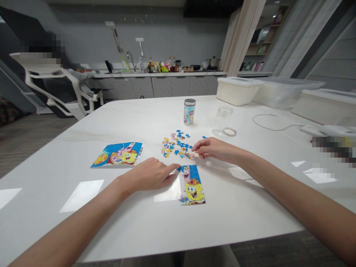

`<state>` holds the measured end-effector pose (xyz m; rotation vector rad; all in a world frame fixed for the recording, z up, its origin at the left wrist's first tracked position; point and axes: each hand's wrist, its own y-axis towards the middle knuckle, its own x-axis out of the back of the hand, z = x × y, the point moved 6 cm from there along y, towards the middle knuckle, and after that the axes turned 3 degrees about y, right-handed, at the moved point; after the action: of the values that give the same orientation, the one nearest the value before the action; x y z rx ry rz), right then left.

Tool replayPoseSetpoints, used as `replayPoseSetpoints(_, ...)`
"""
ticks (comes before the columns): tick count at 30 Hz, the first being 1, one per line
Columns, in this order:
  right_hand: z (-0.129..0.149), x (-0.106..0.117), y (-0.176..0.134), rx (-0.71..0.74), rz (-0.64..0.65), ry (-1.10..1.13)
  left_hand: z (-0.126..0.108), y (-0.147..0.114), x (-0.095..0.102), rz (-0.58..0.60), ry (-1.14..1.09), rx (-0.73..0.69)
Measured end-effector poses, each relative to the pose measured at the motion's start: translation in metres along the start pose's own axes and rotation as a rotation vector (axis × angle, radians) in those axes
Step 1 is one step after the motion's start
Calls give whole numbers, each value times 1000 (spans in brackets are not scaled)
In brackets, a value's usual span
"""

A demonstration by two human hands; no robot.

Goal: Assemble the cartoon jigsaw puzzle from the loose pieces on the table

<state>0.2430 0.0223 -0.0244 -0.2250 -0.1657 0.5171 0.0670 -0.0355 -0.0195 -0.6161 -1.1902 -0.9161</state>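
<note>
A partly joined jigsaw puzzle (194, 187) with a yellow square character and a pink one lies flat on the table before me. My left hand (151, 173) reaches to its upper left corner. The index fingertip rests at a small blue piece there, thumb apart from it, other fingers curled. Beyond the puzzle is a scatter of loose puzzle pieces (182, 145). At their right edge my right hand (214, 149) pinches a pale puzzle piece (196, 155) between thumb and fingers. Left of the pieces lies a printed picture sheet (119, 154) showing the same characters.
A cartoon-printed can (189, 113) with a metal lid stands behind the pieces, near a clear jar (224, 116) and a round lid (229, 131). Storage bins (237, 91) and a white cable (274, 129) are at the right. A person sits in a white chair (59, 85) far left.
</note>
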Motion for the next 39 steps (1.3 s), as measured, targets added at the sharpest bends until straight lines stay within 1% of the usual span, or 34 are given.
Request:
replayPoseSetpoints(3, 1, -2, -2, 19, 32, -22, 0, -1, -1, -9, 2, -12)
replayPoseSetpoints(7, 0, -3, -1, 39, 58, 8, 0, -1, 0, -5, 6, -13)
replayPoseSetpoints(13, -2, 2, 3, 63, 25, -6, -1, -1, 0, 13, 1, -7)
replayPoseSetpoints(22, -1, 1, 1, 31, -3, -15, 0, 1, -1, 54, 0, 1)
replayPoseSetpoints(28, -1, 2, 2, 42, -1, -54, 0, 0, -1, 46, -9, 6)
replayPoseSetpoints(35, 1, 1, 0, 12, -35, -43, 0, 1, -2, 66, -12, 9)
replayPoseSetpoints(39, 2, 2, 1, 33, -45, -37, 0, 0, -1, 61, -16, 10)
